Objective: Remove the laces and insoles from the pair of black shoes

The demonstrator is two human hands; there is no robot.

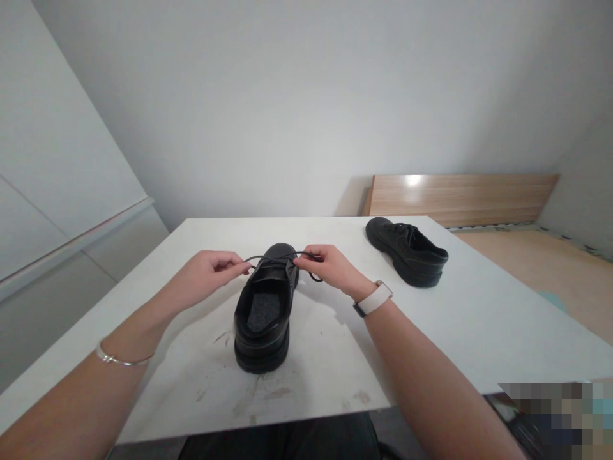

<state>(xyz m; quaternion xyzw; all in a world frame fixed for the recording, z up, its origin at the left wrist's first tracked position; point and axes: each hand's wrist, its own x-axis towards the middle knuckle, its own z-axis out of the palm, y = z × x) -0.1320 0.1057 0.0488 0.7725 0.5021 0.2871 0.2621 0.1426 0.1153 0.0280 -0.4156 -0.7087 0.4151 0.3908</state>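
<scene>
A black shoe (262,342) stands upright on the white table in front of me, heel toward me and toe pointing away. Its black shoelace (257,258) is stretched out to both sides above the tongue, with the strands crossing in the middle. My left hand (214,271) pinches one lace end to the left of the shoe. On the right, my right hand (330,265) pinches the other lace, and a loose loop of it hangs under the fingers. Both hands are level with the front part of the shoe.
Another black shoe (407,252), its lace tied, stands at the table's back right. The white table (335,358) has dark smudges near its front edge. Behind it rises a grey wall (268,115). A wooden board (454,195) and a bed-like surface lie beyond the right side.
</scene>
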